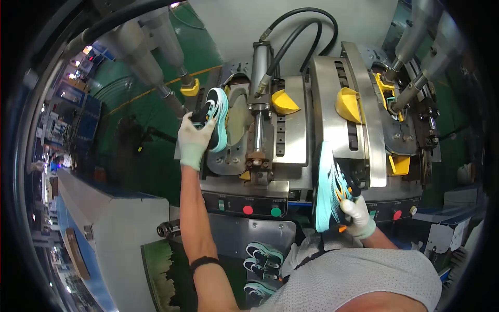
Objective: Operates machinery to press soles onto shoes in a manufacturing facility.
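My left hand [195, 136], in a white glove, grips a black sneaker with a thick turquoise sole [221, 122]. That sneaker is tipped on its side above the left press station, next to a grey oval pad [238, 122]. On the right, my gloved right hand [357, 216] is closed on a second sneaker [327, 192], black with a turquoise and white sole and orange accents. It is held near my body, in front of the right station's metal plate [338, 130]. Part of each shoe's upper is hidden by the hand or the sole.
A hydraulic cylinder [260, 73] with black hoses stands between the stations. Yellow guides [285, 103] sit on the metal plates. Thick press rods [169, 96] come down at both sides. A control panel with red and green buttons [248, 210] runs along the front. Several sneakers [263, 257] lie below it.
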Available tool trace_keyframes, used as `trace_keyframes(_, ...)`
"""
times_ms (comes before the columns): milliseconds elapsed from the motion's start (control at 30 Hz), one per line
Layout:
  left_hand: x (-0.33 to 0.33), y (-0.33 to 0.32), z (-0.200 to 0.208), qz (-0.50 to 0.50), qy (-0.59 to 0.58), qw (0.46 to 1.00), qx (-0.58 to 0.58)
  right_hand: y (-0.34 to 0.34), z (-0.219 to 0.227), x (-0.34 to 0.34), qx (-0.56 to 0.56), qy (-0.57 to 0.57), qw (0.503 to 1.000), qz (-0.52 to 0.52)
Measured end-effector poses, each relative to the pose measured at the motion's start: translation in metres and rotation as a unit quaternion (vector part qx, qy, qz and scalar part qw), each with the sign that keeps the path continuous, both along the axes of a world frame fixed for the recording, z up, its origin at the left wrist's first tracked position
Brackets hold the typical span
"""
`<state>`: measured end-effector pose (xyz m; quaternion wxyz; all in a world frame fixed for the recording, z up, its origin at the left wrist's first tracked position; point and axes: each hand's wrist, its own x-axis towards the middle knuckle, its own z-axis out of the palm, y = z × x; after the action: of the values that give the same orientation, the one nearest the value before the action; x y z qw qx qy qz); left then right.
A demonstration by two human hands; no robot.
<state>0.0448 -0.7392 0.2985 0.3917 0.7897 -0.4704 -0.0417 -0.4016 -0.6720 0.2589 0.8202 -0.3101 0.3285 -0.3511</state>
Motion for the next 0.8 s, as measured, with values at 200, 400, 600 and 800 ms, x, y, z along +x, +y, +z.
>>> trace_keyframes(200, -0.068, 0.241, -0.026, 0.147, 0.144, 0.973, -0.102, -0.066, 0.032, 0.176, -0.063, -0.024, 0.982, 0.175)
trace_keyframes(400, -0.163, 0.418, -0.126, 0.403, 0.231, 0.885, -0.023, -0.187, -0.071, 0.385, 0.018, 0.199, 0.979, 0.033)
trace_keyframes(600, -0.246, 0.5, -0.186, 0.541, 0.236, 0.807, 0.009, -0.231, -0.136, 0.441, -0.245, 0.641, 0.727, 0.029)
trace_keyframes(800, -0.298, 0.528, -0.228, 0.597, 0.282, 0.75, 0.025, -0.25, -0.181, 0.482, -0.309, 0.699, 0.64, 0.074)
